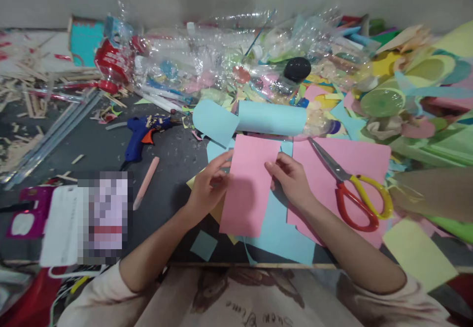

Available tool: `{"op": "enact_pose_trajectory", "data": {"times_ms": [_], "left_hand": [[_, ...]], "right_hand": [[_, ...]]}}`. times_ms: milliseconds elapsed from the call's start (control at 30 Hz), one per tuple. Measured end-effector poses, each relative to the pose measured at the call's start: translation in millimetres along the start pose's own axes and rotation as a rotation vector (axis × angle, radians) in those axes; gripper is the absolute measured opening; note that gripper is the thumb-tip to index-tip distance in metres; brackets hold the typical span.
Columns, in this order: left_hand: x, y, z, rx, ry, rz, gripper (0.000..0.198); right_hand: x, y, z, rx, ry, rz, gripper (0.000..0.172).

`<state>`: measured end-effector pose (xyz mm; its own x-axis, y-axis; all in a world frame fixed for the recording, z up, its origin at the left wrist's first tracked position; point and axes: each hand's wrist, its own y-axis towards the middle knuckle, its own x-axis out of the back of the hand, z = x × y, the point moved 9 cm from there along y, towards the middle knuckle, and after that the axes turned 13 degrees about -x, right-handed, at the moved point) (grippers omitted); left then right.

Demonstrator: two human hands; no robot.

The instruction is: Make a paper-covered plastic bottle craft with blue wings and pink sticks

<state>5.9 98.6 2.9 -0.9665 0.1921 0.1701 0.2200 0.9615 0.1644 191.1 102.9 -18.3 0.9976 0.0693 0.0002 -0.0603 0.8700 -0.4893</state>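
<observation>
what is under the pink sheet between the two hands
Below the pink sheet, light blue paper shows at its right and yellowish paper at its lower left. How far either runs underneath, and anything wholly beneath, is covered.

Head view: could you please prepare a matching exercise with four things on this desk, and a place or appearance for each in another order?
1. Scissors
2. Hot glue gun
3. Narrow pink paper
4. Paper-wrapped bottle

A. Between left hand and right hand
B. Light blue, with a purplish cap
C. On the larger pink paper
D. Dark blue, with an orange trigger

Pairs: 1-C, 2-D, 3-A, 4-B
</observation>
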Motion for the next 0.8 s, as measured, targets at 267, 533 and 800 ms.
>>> {"op": "enact_pose_trajectory", "data": {"times_ms": [267, 533, 800], "left_hand": [[27.9, 8, 7, 0.068, 0.072, -0.257, 0.027], [33.4, 5, 20, 0.193, -0.008, -0.334, 0.029], [21.6, 5, 18, 0.083, -0.038, -0.162, 0.028]], "right_hand": [[-15, -21, 17, 0.472, -0.377, 0.021, 0.041], [-46, -57, 26, 0.882, -0.934, 0.053, 0.027], [-34, -54, 40, 0.842, -0.639, 0.085, 0.02]]}}
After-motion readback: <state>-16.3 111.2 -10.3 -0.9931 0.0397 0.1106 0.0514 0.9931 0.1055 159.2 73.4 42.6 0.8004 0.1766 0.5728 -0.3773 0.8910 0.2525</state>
